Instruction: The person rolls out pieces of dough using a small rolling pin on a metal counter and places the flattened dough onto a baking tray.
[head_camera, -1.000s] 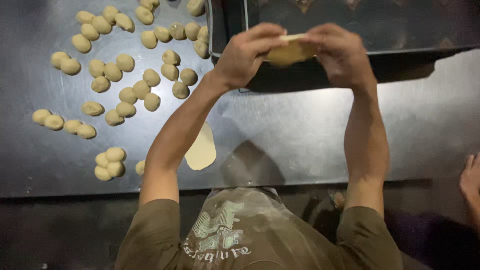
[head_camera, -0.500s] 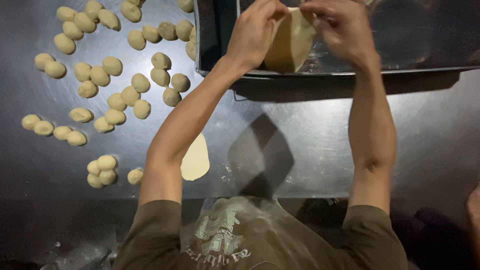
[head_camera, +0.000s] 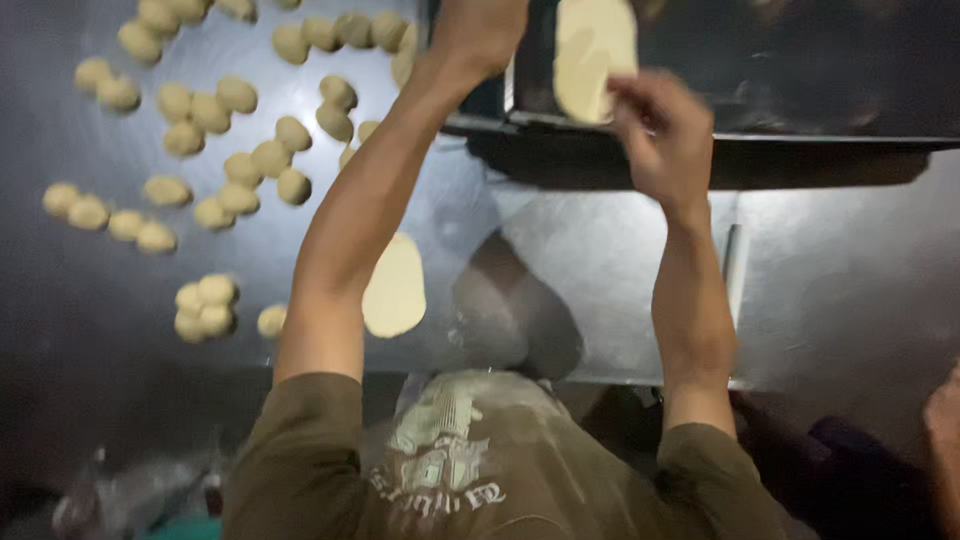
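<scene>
1. The flattened dough piece (head_camera: 594, 55) was pale yellow, an oval sheet, thin and smooth, standing on its long axis above the dark tray (head_camera: 800, 100).
2. A second flattened dough oval (head_camera: 395, 287) lay flat on the counter (head_camera: 620, 270), partly hidden behind my left forearm.
3. Many small dough balls (head_camera: 230, 160) were on the left part of the counter, in loose groups; some were touching each other, others lay apart.
4. The counter was a dark metal surface with a dusting of flour and a bright reflection of light near the balls. The room around it was dim, and the floor below was too dark for me to see.
5. The tray stood at the far edge of the counter, black and with a raised rim.
6. My right hand (head_camera: 665, 135) was just below the flattened dough piece. The grip was loosely closed, and the fingertips (head_camera: 625, 92) touched the lower edge of the sheet. The picture was blurred there, so I could not tell how firm the hold was.
7. My left hand (head_camera: 480, 30) was at the top of the view, left of the sheet and near the tray corner. It was cut off by the frame, so I cannot tell whether its grip was open or closed.
8. Another person's hand (head_camera: 942, 420) showed at the right edge, well apart from mine.
</scene>
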